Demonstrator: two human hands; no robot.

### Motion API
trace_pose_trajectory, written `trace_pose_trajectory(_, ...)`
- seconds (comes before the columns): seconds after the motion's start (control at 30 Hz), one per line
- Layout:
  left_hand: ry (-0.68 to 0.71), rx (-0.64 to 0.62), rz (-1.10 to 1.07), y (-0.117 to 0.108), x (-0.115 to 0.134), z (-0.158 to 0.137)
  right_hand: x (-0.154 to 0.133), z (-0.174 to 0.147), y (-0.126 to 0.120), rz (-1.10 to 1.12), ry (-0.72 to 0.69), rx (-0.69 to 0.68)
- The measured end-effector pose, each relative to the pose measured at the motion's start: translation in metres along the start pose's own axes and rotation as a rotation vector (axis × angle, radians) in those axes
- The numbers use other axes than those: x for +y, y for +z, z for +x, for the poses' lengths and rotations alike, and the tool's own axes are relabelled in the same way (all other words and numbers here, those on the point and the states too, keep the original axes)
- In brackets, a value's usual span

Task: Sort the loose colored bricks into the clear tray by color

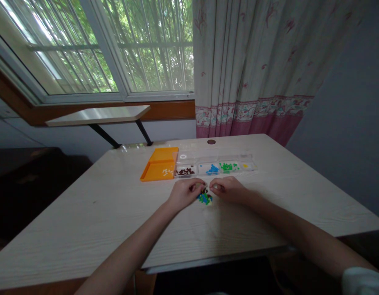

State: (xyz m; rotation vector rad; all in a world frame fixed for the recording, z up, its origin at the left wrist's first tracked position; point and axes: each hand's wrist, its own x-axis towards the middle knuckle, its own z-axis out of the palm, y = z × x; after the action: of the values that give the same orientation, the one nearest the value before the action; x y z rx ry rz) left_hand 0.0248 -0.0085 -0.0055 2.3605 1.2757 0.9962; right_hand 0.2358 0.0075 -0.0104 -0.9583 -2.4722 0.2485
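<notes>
Far left, orange box [159,169] lies open on the table [116,237], white bits [168,172] at its right end. Next, left hand [186,192] comes in low, in front of brown bits [186,170] in the clear tray [197,167]; fingers curl inward, thumb and fingertips drawn close, but whether they grip anything cannot be told at this size. Middle: small colored cluster [204,198] on the near side of the tray, just below the left fingertips and to their right; brown part faces the tray, green and blue part faces the person. No sure long axis, perhaps slightly drawn out toward the person. Left hand is the nearer, apparently touching the cluster's upper left edge. Above the cluster, blue bits [212,169] in their own compartment. Right hand [229,189] is just beside, cluster below and left of its fingertips, which bunch together; contents, if any, hidden. Beyond it, green bits [228,167], then yellow bits [245,166].
</notes>
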Motion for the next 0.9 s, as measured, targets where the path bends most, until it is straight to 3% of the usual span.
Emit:
trace_pose_trajectory(0.17,-0.024,0.152,-0.012,-0.0052,-0.0034,0.0006,0.0026,-0.0030,-0.0019,-0.032,-0.049,-0.151)
trace_pose_trajectory(0.4,0.013,0.325,-0.045,-0.0080,-0.0010,0.0010,0.0032,-0.0020,-0.0038,-0.040,-0.017,-0.229)
trace_pose_trajectory(0.9,0.050,0.408,-0.075,-0.0093,-0.0006,0.0005,0.0021,-0.0009,-0.0068,-0.025,-0.011,-0.252)
